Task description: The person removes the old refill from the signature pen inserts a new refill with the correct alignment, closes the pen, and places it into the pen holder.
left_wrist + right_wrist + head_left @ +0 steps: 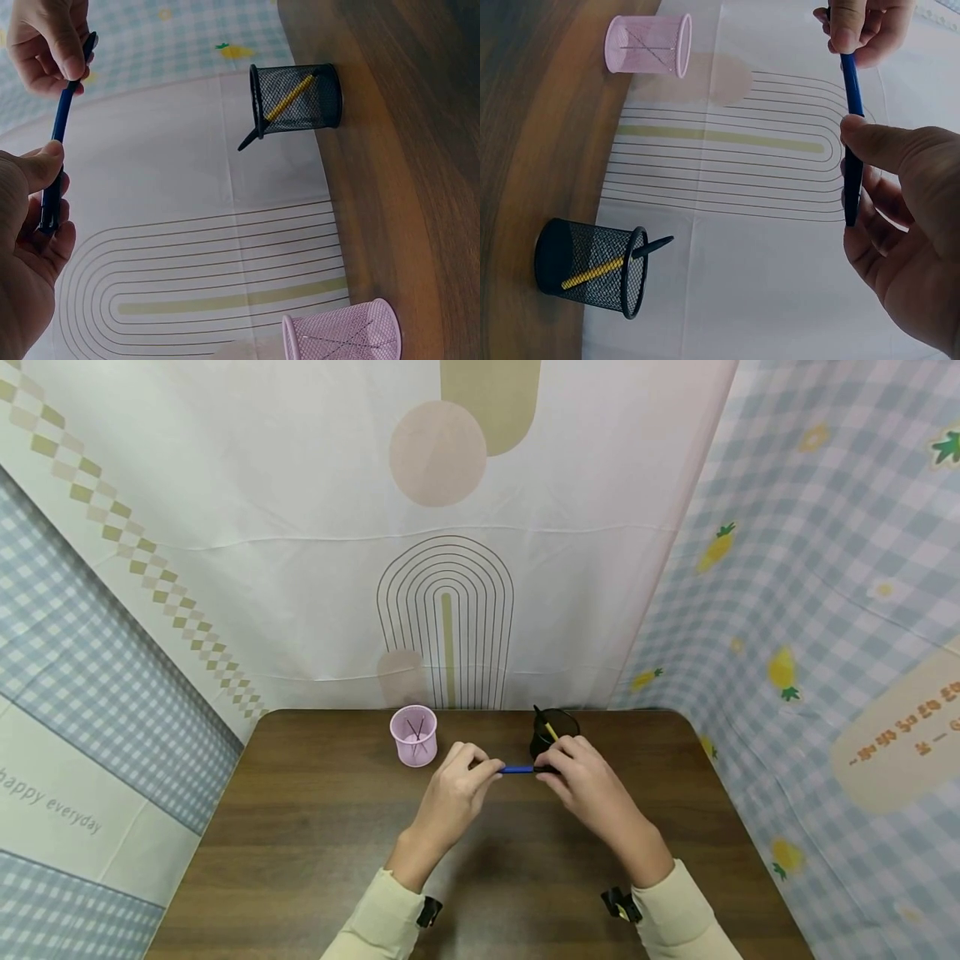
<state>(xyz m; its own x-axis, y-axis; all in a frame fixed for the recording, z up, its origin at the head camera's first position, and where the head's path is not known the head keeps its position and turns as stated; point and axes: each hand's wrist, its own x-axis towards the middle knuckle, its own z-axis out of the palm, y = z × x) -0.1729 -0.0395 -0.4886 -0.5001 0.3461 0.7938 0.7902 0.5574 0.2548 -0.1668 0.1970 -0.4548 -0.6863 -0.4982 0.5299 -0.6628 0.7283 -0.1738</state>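
A blue pen (516, 769) with a dark end is held level between both hands, above the table. My left hand (459, 785) pinches one end of it between thumb and fingers. At the dark end, my right hand (588, 785) grips it the same way. Behind the right hand stands a black mesh pen cup (300, 97), holding a yellow pen (592, 271) with a black tip that leans out over the rim. To the left, a pink mesh cup (413, 739) stands upright; thin dark crossing lines show inside it.
The brown wooden table (315, 827) ends at a white printed cloth (322, 610) hanging behind both cups. Checked cloth (750, 693) hangs along the right side, and more along the left. A small black device sits at each sleeve cuff.
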